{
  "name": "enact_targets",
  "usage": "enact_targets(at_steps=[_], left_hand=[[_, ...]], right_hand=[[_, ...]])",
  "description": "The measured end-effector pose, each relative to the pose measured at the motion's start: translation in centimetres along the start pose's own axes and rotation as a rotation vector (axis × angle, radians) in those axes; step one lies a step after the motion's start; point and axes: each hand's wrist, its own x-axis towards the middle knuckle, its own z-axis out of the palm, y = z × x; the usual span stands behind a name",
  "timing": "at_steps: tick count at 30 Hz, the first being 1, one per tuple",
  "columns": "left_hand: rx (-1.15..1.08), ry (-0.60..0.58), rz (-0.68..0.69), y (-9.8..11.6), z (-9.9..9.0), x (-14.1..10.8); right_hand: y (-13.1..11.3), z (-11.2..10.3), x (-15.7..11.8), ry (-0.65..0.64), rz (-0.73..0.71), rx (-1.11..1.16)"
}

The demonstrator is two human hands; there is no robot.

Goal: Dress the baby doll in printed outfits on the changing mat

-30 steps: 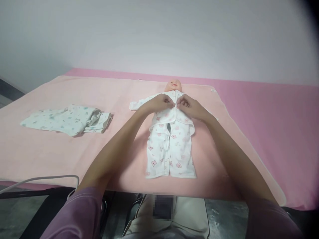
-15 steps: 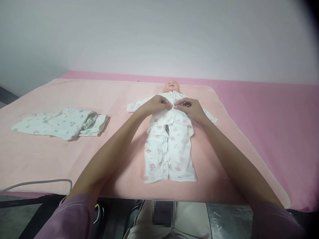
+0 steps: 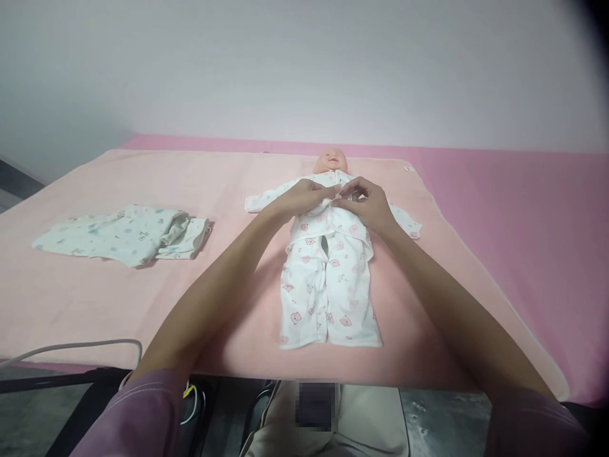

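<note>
A baby doll lies on its back, its head toward the wall. It wears a white baby jacket with a pink animal print and matching pants. My left hand pinches the jacket's front edge at the chest, fingers closed. Right beside it, my right hand grips the opposite front edge between thumb and fingers. The fingertips of both hands almost meet over the front opening. Whatever fastener lies under them is hidden.
A folded white baby garment with a green print lies at the left on the peach blanket. Beneath is a pink mat, with a grey wall behind. A grey cable runs over the front left edge.
Both hands stay at the jacket's chest. My fingertips have drawn closer together, and the cloth between them is pulled up slightly. The whole view has shifted a little.
</note>
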Motion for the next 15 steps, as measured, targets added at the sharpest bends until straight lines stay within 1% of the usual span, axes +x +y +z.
enact_targets(at_steps=[3,6,8,10,11,13,15], left_hand=[[-0.021,0.038,0.017,0.6,0.8,-0.3],[-0.085,0.065,0.023,0.8,1.2,-0.5],[-0.134,0.041,0.013,0.7,1.1,-0.5],[-0.189,0.003,0.008,0.5,0.8,-0.6],[-0.211,-0.014,0.004,0.5,0.7,-0.6],[-0.243,-0.032,0.004,0.5,0.5,-0.7],[-0.285,-0.014,-0.009,0.5,0.5,-0.7]], right_hand=[[0.1,0.0,0.0,-0.012,-0.007,-0.016],[0.2,-0.8,0.0,-0.063,0.008,-0.015],[0.3,-1.5,0.0,-0.145,0.014,-0.021],[0.3,-2.1,0.0,-0.233,-0.012,-0.038],[0.2,-2.2,-0.1,-0.257,-0.031,-0.051],[0.1,-2.1,-0.1,-0.259,-0.065,-0.077],[0.0,-1.9,-0.1,-0.243,-0.081,-0.087]])
